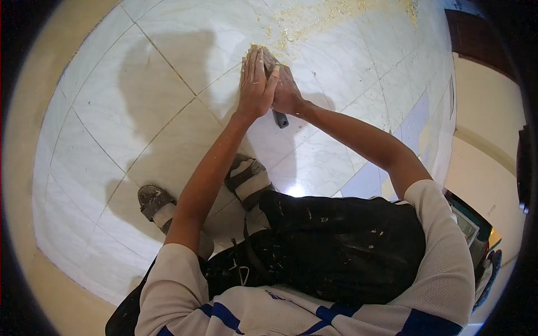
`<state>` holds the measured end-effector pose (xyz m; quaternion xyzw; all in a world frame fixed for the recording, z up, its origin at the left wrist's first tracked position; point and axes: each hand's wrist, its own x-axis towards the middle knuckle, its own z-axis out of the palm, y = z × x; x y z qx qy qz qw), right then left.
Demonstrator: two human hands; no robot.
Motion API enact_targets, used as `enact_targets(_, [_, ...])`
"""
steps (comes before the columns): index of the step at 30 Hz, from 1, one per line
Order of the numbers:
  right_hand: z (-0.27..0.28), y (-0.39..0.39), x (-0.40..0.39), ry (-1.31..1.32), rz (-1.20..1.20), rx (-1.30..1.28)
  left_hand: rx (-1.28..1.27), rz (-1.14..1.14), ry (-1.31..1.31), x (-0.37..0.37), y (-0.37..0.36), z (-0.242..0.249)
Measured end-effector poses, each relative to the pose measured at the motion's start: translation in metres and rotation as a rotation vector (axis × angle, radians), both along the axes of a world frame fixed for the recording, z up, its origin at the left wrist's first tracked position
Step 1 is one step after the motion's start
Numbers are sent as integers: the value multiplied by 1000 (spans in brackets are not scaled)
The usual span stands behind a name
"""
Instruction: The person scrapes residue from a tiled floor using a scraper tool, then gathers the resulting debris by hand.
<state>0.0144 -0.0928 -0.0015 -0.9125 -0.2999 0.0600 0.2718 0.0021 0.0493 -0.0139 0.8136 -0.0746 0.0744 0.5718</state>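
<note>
Two hands press together on one tool against the tiled floor (168, 73), far out in front of the crouching person. The left hand (255, 84) lies flat, fingers straight and close together, laid over the top of the work. The right hand (287, 92) is curled beneath and beside it, wrapped around a tool whose dark grey handle (279, 119) sticks out below the palms, back toward the body. Its working end is hidden under the hands, so I cannot tell what kind of blade or pad it carries.

That handle's long axis runs roughly from the person outward, toward the yellowish crumbs and dust (330, 14) scattered just beyond the fingertips, along and past a tile joint. Both arms are stretched about equally; the right one holds, the left bears down.

Counted: one tool, two sandalled feet, the left sandal (154, 200) and the right sandal (247, 178) planted on the marble-look tiles, apart from each other.
</note>
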Motion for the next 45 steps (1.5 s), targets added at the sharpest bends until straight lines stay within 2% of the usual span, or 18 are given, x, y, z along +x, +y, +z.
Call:
enact_targets(5, [-11,-1,0,15,3,-49,-42,89,57,0,-12,6])
enact_targets(9, [-8,0,-4,97,1,-13,111,98,46,-2,-18,4])
enact_targets(11, [-4,1,-4,24,19,46,187,114,3,-1,-21,-1])
enact_targets(14, [2,1,-6,9,40,-6,266,121,-56,-1,-22,-2])
enact_targets(20, [8,5,-6,141,-4,-93,251,89,-28,0,-18,1])
enact_targets(23, [9,4,-6,166,10,-60,249,85,-33,0,-17,-1])
enact_targets(26, [-2,3,-7,-20,23,-79,162,76,-39,-2,-15,-3])
enact_targets(29, [45,18,5,391,-79,-198,166,143,-85,-5,-14,2])
enact_targets(32, [21,3,4,-2,-101,77,41,264,-81,-12,-9,8])
enact_targets(36, [28,-14,15,-38,-68,-7,-128,368,-66,-7,-9,6])
enact_targets(38, [29,-19,18,-69,-111,63,-177,378,-64,-4,-13,5])
enact_targets(41, [5,-35,39,-114,-165,179,116,334,-83,2,-20,9])
enact_targets(45, [9,-39,56,-194,-241,152,358,326,-102,7,-31,9])
